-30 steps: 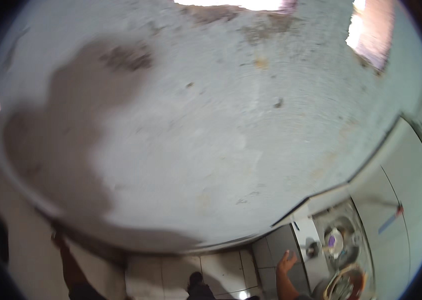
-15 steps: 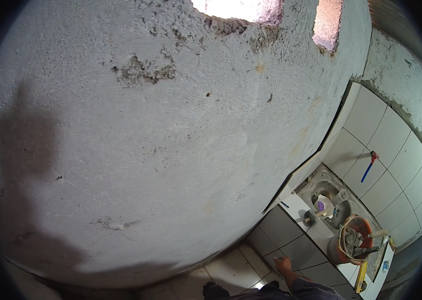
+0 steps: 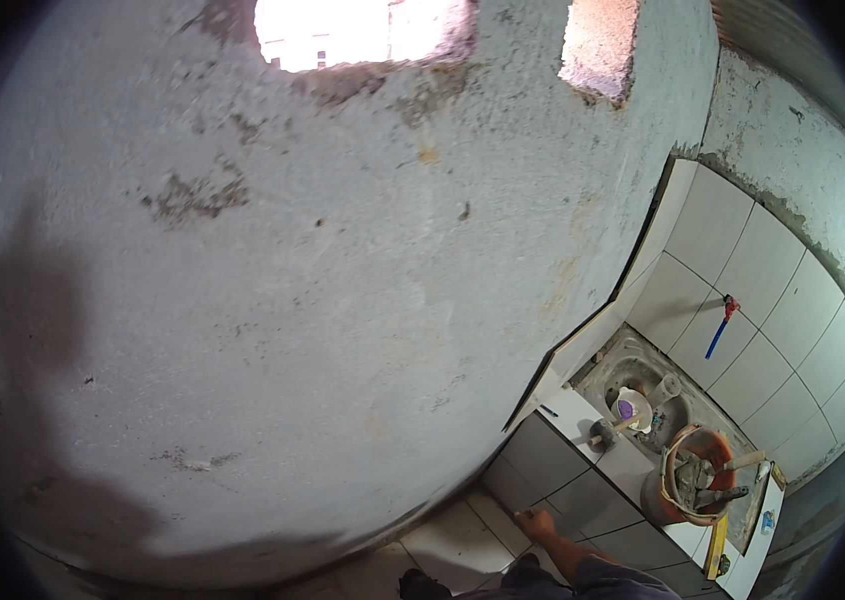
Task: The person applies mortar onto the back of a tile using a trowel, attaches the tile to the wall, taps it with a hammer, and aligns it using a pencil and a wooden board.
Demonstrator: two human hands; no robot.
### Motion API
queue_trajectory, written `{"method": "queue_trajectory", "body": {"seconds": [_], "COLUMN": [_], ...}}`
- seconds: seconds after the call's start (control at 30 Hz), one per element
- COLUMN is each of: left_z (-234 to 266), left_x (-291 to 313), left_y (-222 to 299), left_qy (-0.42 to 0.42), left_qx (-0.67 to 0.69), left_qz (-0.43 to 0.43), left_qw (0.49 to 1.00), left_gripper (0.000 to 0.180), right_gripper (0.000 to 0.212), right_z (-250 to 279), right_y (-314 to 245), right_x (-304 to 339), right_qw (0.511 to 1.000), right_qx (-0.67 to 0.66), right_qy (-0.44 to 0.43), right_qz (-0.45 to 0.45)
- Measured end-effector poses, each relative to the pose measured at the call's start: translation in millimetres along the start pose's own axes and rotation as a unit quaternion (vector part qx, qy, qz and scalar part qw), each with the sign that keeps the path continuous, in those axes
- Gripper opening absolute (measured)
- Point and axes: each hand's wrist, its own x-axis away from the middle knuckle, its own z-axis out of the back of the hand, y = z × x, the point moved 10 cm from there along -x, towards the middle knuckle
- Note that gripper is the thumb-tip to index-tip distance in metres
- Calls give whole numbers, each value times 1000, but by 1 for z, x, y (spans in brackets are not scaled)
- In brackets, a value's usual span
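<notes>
My right hand (image 3: 537, 524) hangs low at the lower right, its bare forearm coming out of a dark sleeve. Its fingers look curled together, and anything between them is too small to make out. The grey tiles (image 3: 550, 450) on the front of the counter are nearest to it; I cannot tell whether it touches them. My left hand is out of sight. On the counter above stands an orange bucket (image 3: 654, 497) of grey mortar with tool handles sticking out. A mallet (image 3: 603, 434) with a dark head lies beside the sink.
A rough white wall (image 3: 343, 300) fills the left and middle, with bright openings at its top. Inside the grey sink (image 3: 598, 380) is a white bowl (image 3: 643, 420) with something purple. A red tap (image 3: 731, 304) juts from white tiles. A yellow spirit level (image 3: 717, 545) leans by the bucket.
The view has shifted, so the wall openings, sink and bucket now appear farther left. My right hand also appears slightly farther left, and more of its forearm shows.
</notes>
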Motion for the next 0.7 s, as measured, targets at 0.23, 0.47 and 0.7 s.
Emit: {"method": "queue_trajectory", "body": {"seconds": [0.23, 0.47, 0.7], "left_z": [44, 118, 141], "left_x": [3, -23, -131], "left_y": [125, 389, 741], "left_qy": [-43, -206, -372], "left_qx": [46, 179, 514], "left_qz": [-32, -15, -158], "left_qw": [997, 962, 756], "left_gripper": [32, 27, 15], "right_gripper": [50, 73, 69], "right_z": [-69, -76, 16], "right_y": [-26, -171, -200], "right_x": [4, 97, 133], "right_qw": [955, 801, 767], "right_qx": [44, -24, -185], "right_qy": [-240, -428, -442], "right_qz": [169, 418, 427]}}
